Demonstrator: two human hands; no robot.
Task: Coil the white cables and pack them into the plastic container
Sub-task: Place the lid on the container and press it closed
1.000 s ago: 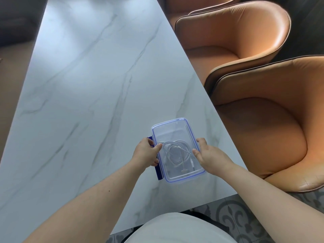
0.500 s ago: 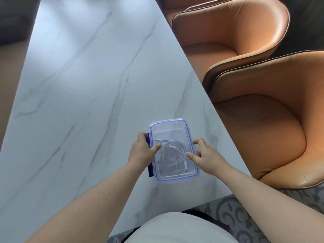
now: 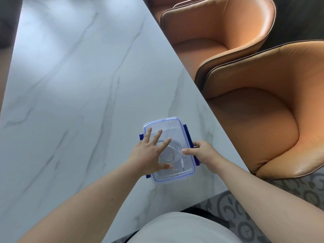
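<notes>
Near the front edge of the white marble table (image 3: 70,102), I'm pressing my left hand (image 3: 149,155) flat, fingers spread, on the clear blue-rimmed plastic container (image 3: 168,124). The coiled white cable (image 3: 176,150) is already lying inside, under the lid. My right hand (image 3: 205,153) is pinching the blue side latch (image 3: 186,132); only the clipping is remaining, I reckon. Half a second ago both hands were gripping the sides.

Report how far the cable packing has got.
Done: the coiled white cables lie inside the plastic container, and the clear lid sits on it. In hand: the left hand presses flat on the lid with spread fingers, while the right hand pinches the right-side latch, thumb on the lid. Left: that latch and the left-side latch look flared outward, so snapping both down probably remains.
</notes>
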